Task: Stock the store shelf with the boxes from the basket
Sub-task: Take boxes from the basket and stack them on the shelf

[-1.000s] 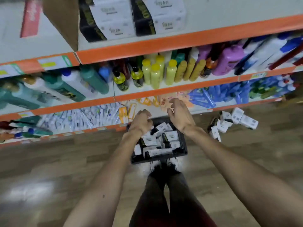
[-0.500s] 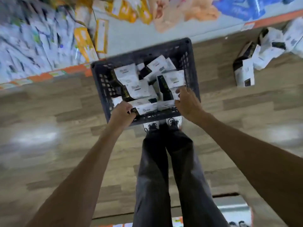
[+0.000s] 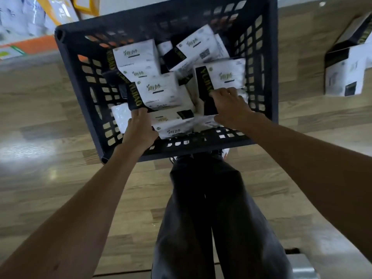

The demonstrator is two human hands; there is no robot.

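Both hands are now reaching further into the basket (image 3: 201,147) than half a second ago, and they are resting on boxes (image 3: 199,49) nearer its middle. White cartons with black sides and gold lettering are lying jumbled and overlapping inside the dark slotted basket, none of them upright in a row. Left hand (image 3: 141,129) is pressing its curled fingers against the near black corner of the centre box (image 3: 159,91); whether it is actually grasping that box cannot be told. Right hand (image 3: 231,107) is grasping the near end of the right-side box (image 3: 225,77), fingers hooked over its edge and thumb lying below. The basket is standing on the wood-pattern floor (image 3: 50,97), just in front of the person's dark trousers (image 3: 211,218). Loose boxes (image 3: 346,73) are lying on the floor well to the right of the basket. An orange-edged bottom shelf (image 3: 30,45) is showing at upper left, its goods blurred.
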